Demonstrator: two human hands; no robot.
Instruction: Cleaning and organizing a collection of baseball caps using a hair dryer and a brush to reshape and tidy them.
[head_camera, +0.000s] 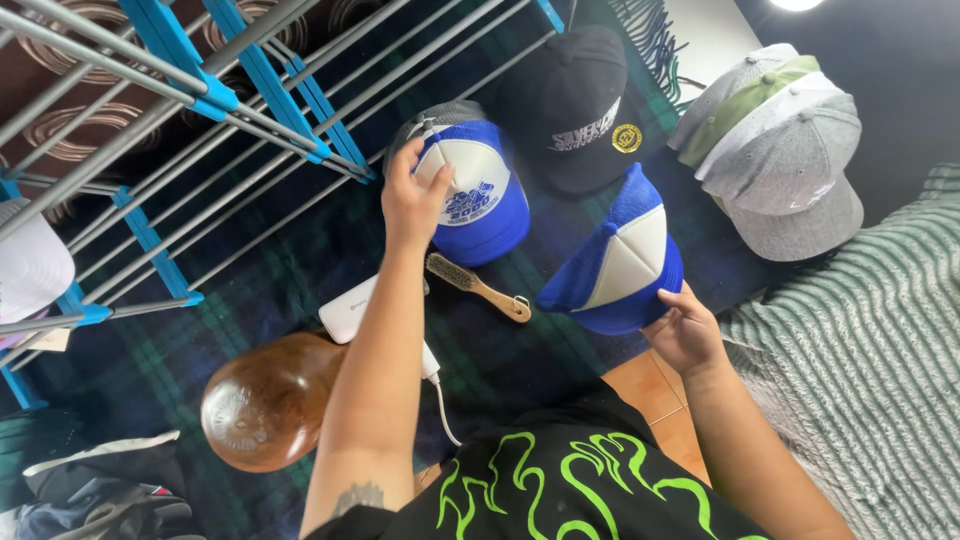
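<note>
My left hand (413, 195) reaches out and grips the edge of a blue and white mesh cap (478, 195) lying on the dark plaid blanket (300, 250). My right hand (688, 330) holds a second blue and white cap (620, 262) by its lower rim, lifted slightly above the blanket. Between the two caps lies a wooden brush (478, 286) with a metal ring at its handle end.
A black cap (575, 105) and a stack of grey caps (790, 150) lie beyond. A rack of grey rods with blue joints (200, 90) stands at left. A brown wooden head form (268, 400), a white device (348, 310) with a cord, and a striped cloth (870, 350) surround me.
</note>
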